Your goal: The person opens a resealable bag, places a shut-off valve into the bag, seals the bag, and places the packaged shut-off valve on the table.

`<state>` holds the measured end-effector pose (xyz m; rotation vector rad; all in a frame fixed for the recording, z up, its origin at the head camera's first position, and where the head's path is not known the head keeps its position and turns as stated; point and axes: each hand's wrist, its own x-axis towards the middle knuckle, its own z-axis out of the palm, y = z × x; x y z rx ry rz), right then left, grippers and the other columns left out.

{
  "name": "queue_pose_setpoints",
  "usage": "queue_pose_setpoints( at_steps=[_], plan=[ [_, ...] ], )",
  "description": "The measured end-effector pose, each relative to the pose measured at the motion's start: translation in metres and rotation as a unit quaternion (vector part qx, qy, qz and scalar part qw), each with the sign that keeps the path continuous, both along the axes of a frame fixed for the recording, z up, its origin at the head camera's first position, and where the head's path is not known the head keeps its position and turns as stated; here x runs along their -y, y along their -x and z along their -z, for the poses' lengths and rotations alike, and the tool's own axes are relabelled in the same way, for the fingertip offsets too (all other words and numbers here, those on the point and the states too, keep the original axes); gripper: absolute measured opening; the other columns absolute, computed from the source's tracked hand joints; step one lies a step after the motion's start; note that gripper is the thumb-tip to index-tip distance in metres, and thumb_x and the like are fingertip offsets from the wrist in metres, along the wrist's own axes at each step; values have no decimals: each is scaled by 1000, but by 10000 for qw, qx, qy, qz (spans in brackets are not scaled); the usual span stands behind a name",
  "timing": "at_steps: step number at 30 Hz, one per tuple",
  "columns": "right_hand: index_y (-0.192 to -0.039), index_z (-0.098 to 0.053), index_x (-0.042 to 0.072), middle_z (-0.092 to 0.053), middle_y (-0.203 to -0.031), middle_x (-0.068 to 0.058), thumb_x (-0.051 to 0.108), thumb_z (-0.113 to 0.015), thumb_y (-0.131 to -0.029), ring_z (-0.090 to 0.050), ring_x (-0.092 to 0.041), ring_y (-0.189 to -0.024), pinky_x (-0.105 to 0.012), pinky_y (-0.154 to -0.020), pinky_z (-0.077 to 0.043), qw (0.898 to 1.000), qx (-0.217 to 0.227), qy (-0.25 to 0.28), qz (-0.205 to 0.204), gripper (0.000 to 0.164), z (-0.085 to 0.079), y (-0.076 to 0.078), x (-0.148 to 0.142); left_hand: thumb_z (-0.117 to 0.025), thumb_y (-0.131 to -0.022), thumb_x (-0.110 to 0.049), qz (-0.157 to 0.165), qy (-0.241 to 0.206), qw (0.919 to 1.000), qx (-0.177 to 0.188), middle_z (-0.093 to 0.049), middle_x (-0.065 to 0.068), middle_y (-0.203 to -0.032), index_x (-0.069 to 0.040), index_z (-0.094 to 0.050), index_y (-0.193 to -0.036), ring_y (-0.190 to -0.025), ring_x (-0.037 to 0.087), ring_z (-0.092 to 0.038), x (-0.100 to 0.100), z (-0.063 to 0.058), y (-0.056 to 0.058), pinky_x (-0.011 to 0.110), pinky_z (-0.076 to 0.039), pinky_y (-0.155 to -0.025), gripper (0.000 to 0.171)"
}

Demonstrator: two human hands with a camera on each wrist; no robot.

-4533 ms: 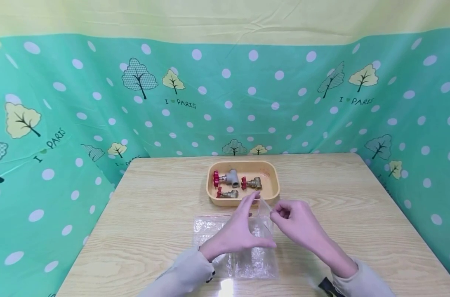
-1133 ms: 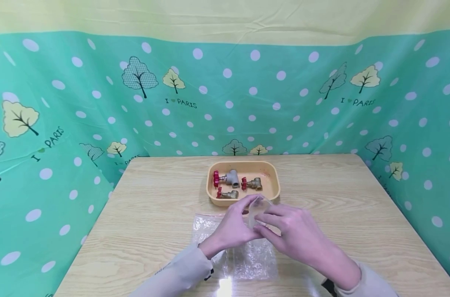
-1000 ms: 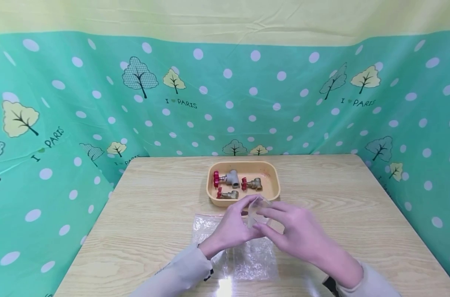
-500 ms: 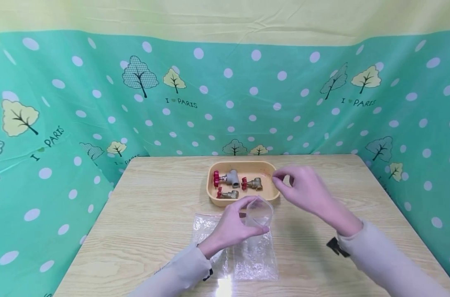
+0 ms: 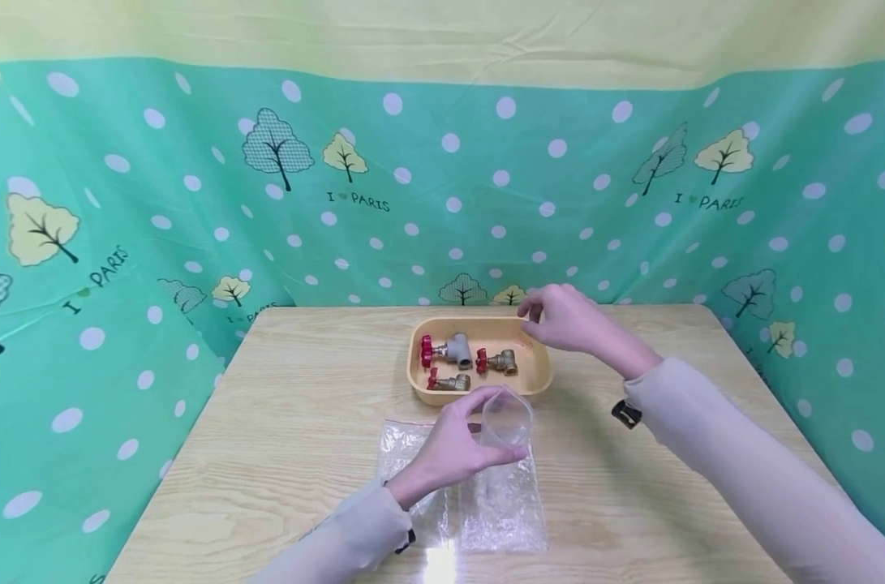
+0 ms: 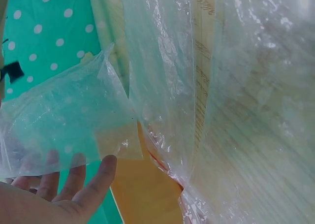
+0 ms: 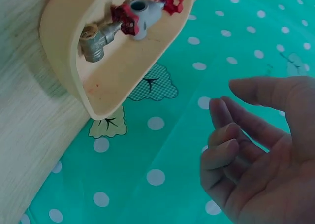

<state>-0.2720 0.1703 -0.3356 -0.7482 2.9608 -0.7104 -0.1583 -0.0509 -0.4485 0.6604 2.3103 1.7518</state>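
Observation:
In the head view my left hand holds a clear plastic bag between thumb and fingers, its mouth spread round and facing up. The left wrist view shows the fingers spread behind the bag's film. My right hand hovers over the far right corner of the beige tray, fingers loosely bent and nothing in them. Three valves with red handwheels lie in the tray: a grey-bodied valve, a brass valve and a smaller brass valve nearest the front wall.
Flat clear zip bags lie on the wooden table below my left hand. A green dotted curtain hangs behind the table and along both sides.
My right hand was at the bag's mouth, then left it and moved up and away over the tray. The bag's mouth has opened from narrow to round, while my left hand stays nearly in place.

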Motion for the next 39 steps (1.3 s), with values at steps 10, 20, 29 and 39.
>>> queue_pose_setpoints(
  at_steps=[10,20,29,39],
  plan=[
    [-119,-75,1,-72,-101,-11,12,-74,-90,-68,-26,-86,-39,-70,-59,9947,637,-809,7,32,14,32,7,-97,-75,-28,-12,8,10000,26,-65,-9,-132,-29,-62,-141,-114,20,-66,-1,0,-1,40,-58,-95,75],
    [-128,-69,-2,-67,-110,-12,16,-78,-89,-64,-29,-98,-47,-85,-56,9872,1036,-1208,49,43,33,48,12,-98,-73,-25,93,-43,9999,96,-64,-6,-135,-26,-61,-143,-115,23,-66,-1,1,-1,35,-58,-93,79],
    [-131,-68,3,-69,-131,-13,21,-83,-89,-60,-38,-124,-66,-121,-21,9739,1450,-1728,238,49,55,54,19,-98,-72,-23,116,-44,9997,194,-63,-7,-136,-26,-60,-144,-117,22,-65,-2,2,-2,34,-57,-94,81],
    [-127,-70,5,-70,-121,-11,20,-86,-86,-64,-30,-109,-51,-103,-50,9627,1592,-2186,-18,47,74,55,32,-98,-73,-24,140,-41,9997,191,-63,-3,-138,-25,-60,-144,-118,22,-64,-1,6,-1,35,-57,-95,81]
  ],
)
